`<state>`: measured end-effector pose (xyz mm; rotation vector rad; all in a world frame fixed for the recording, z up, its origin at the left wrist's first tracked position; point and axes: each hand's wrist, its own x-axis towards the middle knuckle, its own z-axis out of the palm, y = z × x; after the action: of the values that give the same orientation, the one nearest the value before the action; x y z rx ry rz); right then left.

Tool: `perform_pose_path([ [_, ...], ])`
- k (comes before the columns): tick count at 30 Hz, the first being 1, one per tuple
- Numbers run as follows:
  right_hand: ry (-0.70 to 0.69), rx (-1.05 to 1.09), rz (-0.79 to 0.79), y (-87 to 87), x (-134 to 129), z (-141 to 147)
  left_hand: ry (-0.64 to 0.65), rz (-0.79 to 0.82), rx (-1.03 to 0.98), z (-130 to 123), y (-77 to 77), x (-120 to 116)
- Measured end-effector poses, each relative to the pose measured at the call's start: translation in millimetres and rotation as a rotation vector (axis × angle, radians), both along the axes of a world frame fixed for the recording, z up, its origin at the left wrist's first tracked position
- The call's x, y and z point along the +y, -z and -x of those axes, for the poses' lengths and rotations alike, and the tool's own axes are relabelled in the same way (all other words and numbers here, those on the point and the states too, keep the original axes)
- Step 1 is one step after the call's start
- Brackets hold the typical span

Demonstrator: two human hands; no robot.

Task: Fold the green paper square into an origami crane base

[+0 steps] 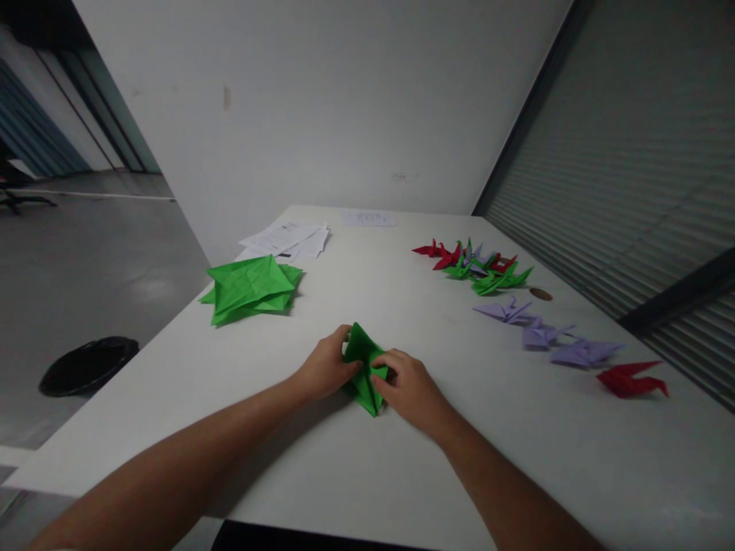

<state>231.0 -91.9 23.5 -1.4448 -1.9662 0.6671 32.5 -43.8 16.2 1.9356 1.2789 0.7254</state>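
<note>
A partly folded piece of green origami paper (366, 392) rests on the white table in front of me, its lower corner pointing towards me. My left hand (328, 363) grips its left side, thumb on top and fingers behind. On the right side, my right hand (406, 383) pinches the paper's edge between thumb and fingers. Parts of the folds are hidden beneath both hands.
Green paper sheets (249, 287) lie stacked at the left, before printed papers (287, 239). Folded cranes in red, green and purple (476, 264) cluster at the back right. Purple cranes (583, 352) and a red crane (632, 380) line the right side. A black bin (86, 367) stands on the floor.
</note>
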Motion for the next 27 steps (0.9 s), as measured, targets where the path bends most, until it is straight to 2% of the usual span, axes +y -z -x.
perform_pose_path([
  [6,0.088,-0.016,-0.042,2.2,0,9,-0.039,-0.013,0.033,3,-1.8,3],
  [10,0.129,-0.039,-0.078,5.4,0,15,-0.032,0.04,0.01,1,-1.8,0],
  [14,0.118,-0.045,-0.09,9.2,0,18,-0.019,0.094,0.003,-1,-1.3,-3],
  [21,0.153,-0.007,-0.101,11.3,-3,18,-0.002,0.065,0.02,-2,-5.0,-6],
  [27,0.125,0.031,-0.062,10.1,-3,17,-0.015,0.065,0.015,-1,-3.6,-6],
])
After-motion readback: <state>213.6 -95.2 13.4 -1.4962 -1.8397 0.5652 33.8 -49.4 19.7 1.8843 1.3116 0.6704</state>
